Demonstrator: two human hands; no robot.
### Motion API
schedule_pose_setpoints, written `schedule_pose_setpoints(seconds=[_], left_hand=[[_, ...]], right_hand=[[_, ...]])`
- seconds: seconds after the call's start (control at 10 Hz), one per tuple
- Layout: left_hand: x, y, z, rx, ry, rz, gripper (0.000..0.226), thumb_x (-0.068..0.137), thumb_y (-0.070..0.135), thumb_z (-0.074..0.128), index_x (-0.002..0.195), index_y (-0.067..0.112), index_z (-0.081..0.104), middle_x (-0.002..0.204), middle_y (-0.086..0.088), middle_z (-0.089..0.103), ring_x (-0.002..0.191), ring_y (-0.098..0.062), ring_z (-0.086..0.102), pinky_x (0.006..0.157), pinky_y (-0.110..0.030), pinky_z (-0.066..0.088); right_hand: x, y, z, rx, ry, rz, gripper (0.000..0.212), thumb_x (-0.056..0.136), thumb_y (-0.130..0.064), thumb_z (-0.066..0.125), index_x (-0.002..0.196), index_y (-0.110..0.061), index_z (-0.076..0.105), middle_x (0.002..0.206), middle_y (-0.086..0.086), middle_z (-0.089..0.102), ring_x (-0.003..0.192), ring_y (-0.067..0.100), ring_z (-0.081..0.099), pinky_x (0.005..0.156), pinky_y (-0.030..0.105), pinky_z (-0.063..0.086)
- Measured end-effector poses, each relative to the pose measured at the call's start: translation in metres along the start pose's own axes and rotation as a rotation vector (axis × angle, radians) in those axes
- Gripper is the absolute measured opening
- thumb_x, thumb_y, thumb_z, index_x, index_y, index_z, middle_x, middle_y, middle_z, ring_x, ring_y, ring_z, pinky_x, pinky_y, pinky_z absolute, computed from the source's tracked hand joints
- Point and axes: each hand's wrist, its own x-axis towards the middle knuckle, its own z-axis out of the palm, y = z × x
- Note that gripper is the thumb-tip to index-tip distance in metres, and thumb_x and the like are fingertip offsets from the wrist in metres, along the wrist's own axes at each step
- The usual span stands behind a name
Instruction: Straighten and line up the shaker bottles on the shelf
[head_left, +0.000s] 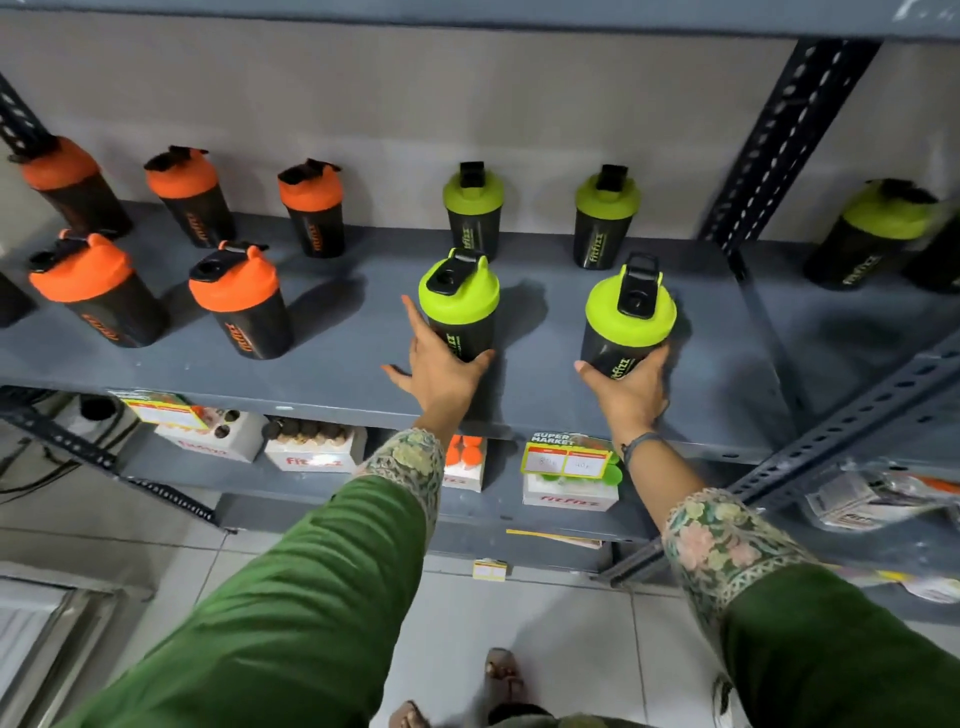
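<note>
Shelf (337, 364): grey metal, carries two rows of shaker bottles, orange-lidded toward its left end, green-lidded toward its right.
Front-row green bottles: left one (458, 306) and right one (628, 322) stand upright near the front edge.
Left hand (441, 374): grip wrapped around the left bottle's base, forefinger extended.
Right hand (631, 387): grip cupping the right bottle's base.
Risk: both holds sit low; a quick push could tip a bottle off the front edge.

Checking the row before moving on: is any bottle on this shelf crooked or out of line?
All stand upright, none tipped. The front green bottle in the right hand has its label turned sideways, unlike the one in the left hand. Nothing spilled.
</note>
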Motion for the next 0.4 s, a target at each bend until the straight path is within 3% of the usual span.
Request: schedule_pose_setpoints(seconds=[0.2, 0.3, 0.4], left_hand=[[-0.008, -0.004, -0.006, -0.036, 0.051, 0.005, 0.121, 0.063, 0.036, 0.081, 0.148, 0.023, -0.005, 0.144, 0.003, 0.042, 0.131, -0.02, 0.04, 0.112, -0.056, -0.002], [-0.01, -0.011, -0.012, -0.074, 0.042, 0.057, 0.125, 0.062, 0.04, 0.082, 0.148, 0.021, -0.007, 0.148, -0.001, 0.037, 0.135, -0.022, 0.034, 0.112, -0.054, 0.001], [-0.019, -0.019, -0.021, -0.066, 0.044, 0.119, 0.122, 0.063, 0.048, 0.08, 0.148, 0.017, -0.002, 0.144, -0.011, 0.038, 0.136, -0.026, 0.029, 0.111, -0.053, 0.008]], right_hand=[[-0.007, 0.001, 0.003, -0.008, 0.029, 0.006, 0.085, 0.055, -0.031, 0.086, 0.121, -0.003, 0.041, 0.121, 0.019, 0.063, 0.111, 0.042, 0.057, 0.096, 0.046, 0.045], [-0.008, 0.005, 0.0, 0.087, -0.012, -0.043, 0.106, 0.052, -0.029, 0.087, 0.139, -0.011, 0.029, 0.136, 0.015, 0.052, 0.126, 0.034, 0.049, 0.105, 0.042, 0.04], [-0.024, 0.008, -0.007, 0.323, -0.017, -0.01, 0.119, 0.058, -0.022, 0.086, 0.149, -0.016, 0.009, 0.154, 0.013, 0.026, 0.142, 0.022, 0.026, 0.114, 0.03, 0.024]])
